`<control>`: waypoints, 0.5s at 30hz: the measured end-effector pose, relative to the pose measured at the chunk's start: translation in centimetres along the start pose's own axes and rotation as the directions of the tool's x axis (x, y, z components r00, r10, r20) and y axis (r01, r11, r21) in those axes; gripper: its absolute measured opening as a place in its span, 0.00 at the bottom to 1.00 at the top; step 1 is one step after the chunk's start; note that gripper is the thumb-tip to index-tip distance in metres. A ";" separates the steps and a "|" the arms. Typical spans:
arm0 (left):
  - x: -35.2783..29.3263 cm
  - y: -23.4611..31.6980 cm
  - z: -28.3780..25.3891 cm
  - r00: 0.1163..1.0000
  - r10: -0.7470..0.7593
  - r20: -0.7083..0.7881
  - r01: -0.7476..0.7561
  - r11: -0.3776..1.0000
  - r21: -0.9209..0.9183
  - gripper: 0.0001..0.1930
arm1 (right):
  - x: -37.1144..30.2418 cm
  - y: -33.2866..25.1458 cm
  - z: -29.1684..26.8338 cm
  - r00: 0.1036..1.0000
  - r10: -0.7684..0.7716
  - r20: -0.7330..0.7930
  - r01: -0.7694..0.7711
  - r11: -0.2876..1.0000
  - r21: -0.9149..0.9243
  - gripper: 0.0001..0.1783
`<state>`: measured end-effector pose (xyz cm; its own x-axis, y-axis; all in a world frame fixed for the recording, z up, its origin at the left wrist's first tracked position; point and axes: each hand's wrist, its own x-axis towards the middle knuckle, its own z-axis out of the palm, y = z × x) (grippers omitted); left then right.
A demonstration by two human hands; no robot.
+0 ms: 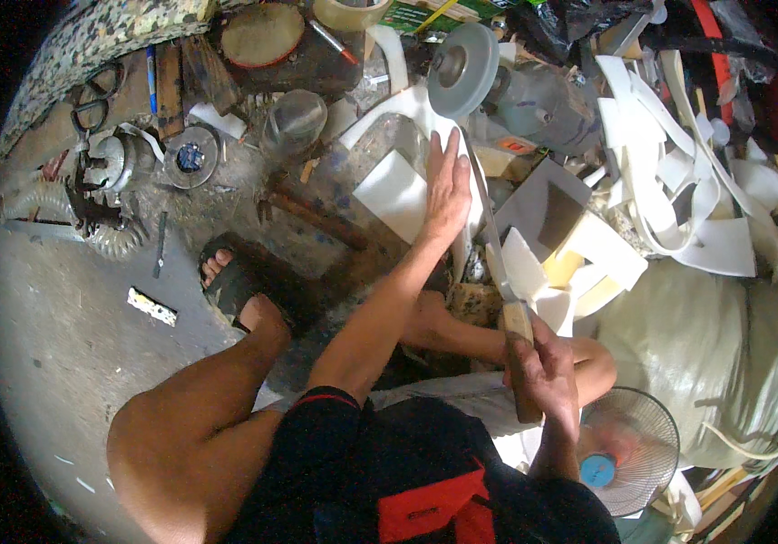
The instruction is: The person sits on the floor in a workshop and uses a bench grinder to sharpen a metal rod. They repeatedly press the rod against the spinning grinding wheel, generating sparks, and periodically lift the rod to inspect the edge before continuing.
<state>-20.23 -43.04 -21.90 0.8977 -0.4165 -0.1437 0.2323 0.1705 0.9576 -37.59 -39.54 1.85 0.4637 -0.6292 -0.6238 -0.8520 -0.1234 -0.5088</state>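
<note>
My right hand (548,367) is closed around the wooden handle of a long knife (495,245). Its narrow blade runs up and away from me, and the far end lies just below a grey grinding wheel (464,71). I cannot tell whether blade and wheel touch. My left hand (448,189) reaches out with fingers stretched, next to the far part of the blade and over white foam pieces (393,197). Whether its fingertips press on the blade or the foam is unclear. Behind the wheel is a dusty motor body (548,104).
White foam offcuts (670,154) pile up at the right, above a large pale sack (706,335). A round fan (629,451) stands beside my right arm. A hammer (316,220), a clear plastic container (295,121) and metal machine parts (103,181) lie on the floor at left.
</note>
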 end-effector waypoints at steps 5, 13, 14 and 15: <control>0.0 0.4 -0.3 0.996 0.043 -0.078 -0.053 0.990 -0.133 0.28 | 0.5 1.5 -0.4 0.998 -0.052 0.036 0.052 0.999 -0.013 0.23; 8.9 -2.5 -2.9 0.998 0.048 -0.031 -0.048 0.999 0.009 0.31 | 14.4 -3.9 4.6 0.977 -0.171 0.129 0.149 0.975 0.166 0.22; 9.6 -2.7 -2.5 1.000 0.022 -0.012 -0.022 1.000 -0.002 0.31 | 15.8 -4.6 4.8 0.975 -0.179 0.131 0.154 0.972 0.179 0.21; 10.2 -2.7 -2.5 1.000 0.000 -0.005 0.000 1.000 -0.012 0.31 | 17.2 -5.3 5.1 0.970 -0.196 0.140 0.168 0.967 0.193 0.21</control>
<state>-10.79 -45.47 -26.63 0.8995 -0.4124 -0.1447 0.2365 0.1809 0.9546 -23.82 -45.81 -9.17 0.6514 -0.4788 -0.5886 -0.6988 -0.0763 -0.7112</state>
